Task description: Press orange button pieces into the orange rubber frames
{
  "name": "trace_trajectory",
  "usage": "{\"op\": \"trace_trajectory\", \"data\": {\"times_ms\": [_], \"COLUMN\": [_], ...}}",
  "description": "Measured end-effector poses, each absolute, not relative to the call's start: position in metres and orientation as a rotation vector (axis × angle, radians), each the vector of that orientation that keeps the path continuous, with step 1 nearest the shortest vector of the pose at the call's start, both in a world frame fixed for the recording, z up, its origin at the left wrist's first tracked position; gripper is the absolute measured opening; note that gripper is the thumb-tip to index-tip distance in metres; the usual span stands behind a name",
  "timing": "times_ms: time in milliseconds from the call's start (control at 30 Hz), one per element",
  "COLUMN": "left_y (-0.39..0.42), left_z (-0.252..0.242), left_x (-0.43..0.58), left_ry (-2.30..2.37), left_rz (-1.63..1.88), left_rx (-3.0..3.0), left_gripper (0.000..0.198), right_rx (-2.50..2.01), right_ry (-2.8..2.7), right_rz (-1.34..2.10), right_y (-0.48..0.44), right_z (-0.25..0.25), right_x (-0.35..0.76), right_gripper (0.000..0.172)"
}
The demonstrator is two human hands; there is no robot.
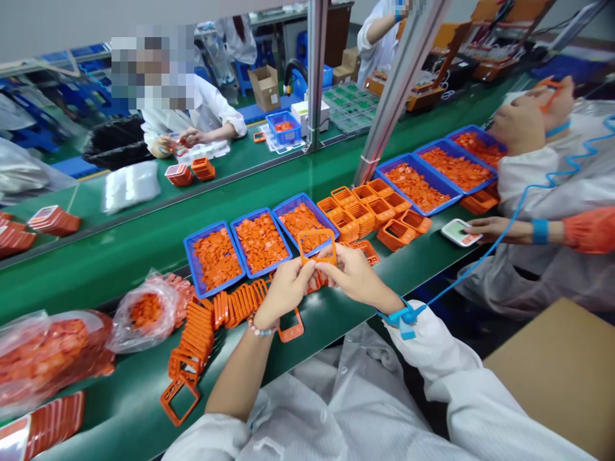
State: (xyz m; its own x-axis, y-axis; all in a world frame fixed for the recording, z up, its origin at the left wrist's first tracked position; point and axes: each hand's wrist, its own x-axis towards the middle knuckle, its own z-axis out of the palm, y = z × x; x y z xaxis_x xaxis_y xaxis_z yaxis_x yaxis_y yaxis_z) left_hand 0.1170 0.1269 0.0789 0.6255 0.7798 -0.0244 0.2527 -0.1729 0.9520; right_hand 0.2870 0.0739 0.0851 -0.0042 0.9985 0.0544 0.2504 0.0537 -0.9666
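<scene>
Between my two hands is an orange plastic frame, held up over the green bench by its lower edge. My left hand pinches the lower left side, thumb pressed toward the middle. On the lower right, my right hand grips it in the same way; its wrist wears a blue strap with a coiled cord. A single orange frame lies on the bench below my left hand. Past my hands stand blue trays of small orange parts, the nearest blue tray just behind the held frame.
A curved row of orange frames lies at left, near an open plastic bag of orange parts. Stacked orange frames stand right of the trays. A co-worker's hand touches a white device at right. A metal post rises behind.
</scene>
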Motion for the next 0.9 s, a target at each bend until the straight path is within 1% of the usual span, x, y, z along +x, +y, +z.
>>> {"op": "trace_trajectory", "data": {"times_ms": [233,533,700,900], "left_y": [0.123,0.118,0.112,0.106], "left_z": [0.08,0.082,0.079,0.073], "left_x": [0.146,0.191,0.219,0.251], "left_ry": [0.913,0.84,0.827,0.809], "left_rz": [0.625,0.662,0.663,0.625], "left_rx": [1.829,1.857,1.836,1.755], "left_gripper": [0.049,0.049,0.053,0.053], "right_rx": [-1.43,-1.433,-1.47,-1.45], "right_ry": [-1.405,-1.392,-1.357,-1.252], "right_rz": [0.901,0.749,0.79,0.853], "right_y": [0.068,0.054,0.046,0.037], "right_z": [0.089,0.094,0.094,0.084], "right_x": [0.311,0.35,0.375,0.401], "right_gripper": [0.016,0.011,0.017,0.019]}}
